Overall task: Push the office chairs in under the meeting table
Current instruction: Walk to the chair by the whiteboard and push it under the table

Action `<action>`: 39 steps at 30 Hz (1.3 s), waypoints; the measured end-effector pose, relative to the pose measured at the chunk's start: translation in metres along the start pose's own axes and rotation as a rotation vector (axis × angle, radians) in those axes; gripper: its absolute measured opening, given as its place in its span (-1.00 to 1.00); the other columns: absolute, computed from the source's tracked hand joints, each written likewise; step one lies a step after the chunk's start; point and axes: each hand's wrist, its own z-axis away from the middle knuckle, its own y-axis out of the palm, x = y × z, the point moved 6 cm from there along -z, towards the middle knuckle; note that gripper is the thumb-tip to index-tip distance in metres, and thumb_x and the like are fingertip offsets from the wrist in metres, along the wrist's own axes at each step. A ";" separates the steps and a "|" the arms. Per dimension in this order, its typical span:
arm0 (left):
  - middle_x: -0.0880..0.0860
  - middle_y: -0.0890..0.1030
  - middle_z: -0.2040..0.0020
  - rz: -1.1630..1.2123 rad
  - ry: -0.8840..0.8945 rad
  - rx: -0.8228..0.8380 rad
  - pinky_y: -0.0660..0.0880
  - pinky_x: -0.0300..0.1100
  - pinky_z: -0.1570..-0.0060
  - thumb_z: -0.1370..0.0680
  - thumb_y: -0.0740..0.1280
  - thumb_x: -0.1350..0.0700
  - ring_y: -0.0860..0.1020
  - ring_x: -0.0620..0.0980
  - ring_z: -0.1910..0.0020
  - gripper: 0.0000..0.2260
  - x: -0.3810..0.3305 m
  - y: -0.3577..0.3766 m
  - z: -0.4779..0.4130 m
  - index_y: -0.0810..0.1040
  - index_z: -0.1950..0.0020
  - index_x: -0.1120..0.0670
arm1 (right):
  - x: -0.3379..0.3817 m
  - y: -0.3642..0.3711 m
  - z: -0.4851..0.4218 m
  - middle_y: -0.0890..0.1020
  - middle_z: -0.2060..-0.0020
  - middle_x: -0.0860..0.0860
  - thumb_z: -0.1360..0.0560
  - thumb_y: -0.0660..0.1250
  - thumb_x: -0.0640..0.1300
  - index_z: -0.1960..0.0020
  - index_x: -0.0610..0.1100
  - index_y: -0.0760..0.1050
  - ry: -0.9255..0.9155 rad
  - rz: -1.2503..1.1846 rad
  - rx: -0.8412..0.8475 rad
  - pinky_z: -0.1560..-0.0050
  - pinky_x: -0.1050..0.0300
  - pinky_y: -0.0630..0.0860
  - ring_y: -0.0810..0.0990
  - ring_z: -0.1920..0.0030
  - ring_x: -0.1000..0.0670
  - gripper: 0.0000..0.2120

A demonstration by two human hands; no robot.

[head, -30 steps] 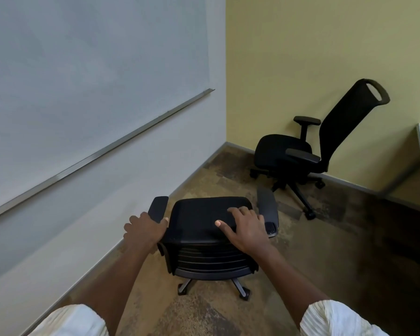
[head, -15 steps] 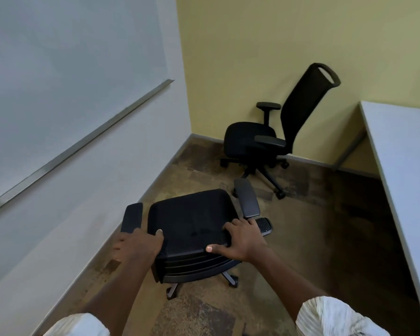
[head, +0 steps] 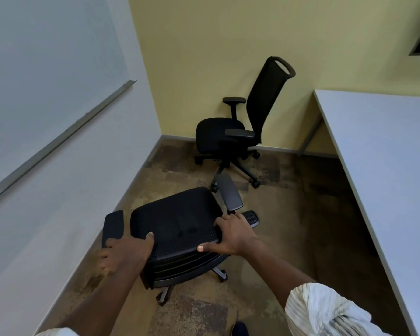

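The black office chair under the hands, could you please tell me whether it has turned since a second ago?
Yes. The black office chair has swivelled clockwise toward the grey meeting table; its armrests, once parallel to the white wall, now angle away from it.

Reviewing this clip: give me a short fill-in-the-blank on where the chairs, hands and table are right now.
1. Both hands, left hand and right hand, grip the backrest top of the near black mesh office chair, gripped by ____ hands.
2. The far black office chair stands before the ____ wall.
3. The pale grey meeting table lies on the picture's ____ side.

Missing: two; yellow; right
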 end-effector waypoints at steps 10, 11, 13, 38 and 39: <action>0.26 0.48 -0.32 -0.049 0.177 -0.056 0.40 0.12 -0.30 -0.49 0.16 -0.42 0.45 0.31 -0.28 -0.30 -0.025 -0.001 0.016 0.56 -0.31 0.11 | -0.023 0.005 0.038 0.55 0.12 0.06 -0.20 0.00 0.79 0.02 -0.01 0.51 0.089 -0.010 -0.110 -0.16 -0.01 0.37 0.53 0.04 -0.01 -0.07; 0.26 0.50 -0.30 -0.034 0.192 -0.061 0.41 0.12 -0.28 -0.49 0.17 -0.41 0.46 0.31 -0.27 -0.32 -0.027 -0.001 0.015 0.57 -0.29 0.12 | -0.024 0.005 0.040 0.55 0.12 0.06 -0.19 0.01 0.79 0.03 -0.01 0.50 0.094 -0.011 -0.117 -0.15 -0.01 0.37 0.53 0.03 -0.01 -0.07; 0.26 0.55 -0.25 -0.012 0.242 -0.055 0.44 0.11 -0.26 -0.48 0.18 -0.41 0.50 0.30 -0.21 -0.33 -0.036 0.005 0.019 0.59 -0.22 0.14 | -0.032 0.005 0.053 0.56 0.12 0.07 -0.18 0.01 0.80 0.03 0.00 0.49 0.123 -0.018 -0.120 -0.14 0.00 0.37 0.54 0.03 -0.02 -0.08; 0.12 0.55 -0.10 -0.209 0.646 -0.148 0.29 0.04 0.11 -0.36 0.20 -0.46 0.50 0.26 -0.09 -0.36 -0.195 0.053 0.066 0.64 -0.13 -0.02 | -0.107 0.002 0.172 0.58 0.07 0.03 -0.19 -0.02 0.80 -0.04 -0.03 0.54 0.593 -0.009 -0.259 -0.10 -0.06 0.40 0.52 0.03 -0.05 -0.02; 0.12 0.56 -0.10 -0.218 0.679 -0.157 0.33 0.04 0.09 -0.35 0.19 -0.47 0.51 0.25 -0.08 -0.36 -0.206 0.055 0.072 0.65 -0.13 -0.02 | -0.112 0.002 0.178 0.58 0.08 0.04 -0.19 -0.02 0.79 -0.02 -0.03 0.54 0.622 -0.004 -0.273 -0.09 -0.06 0.40 0.52 0.05 -0.05 -0.03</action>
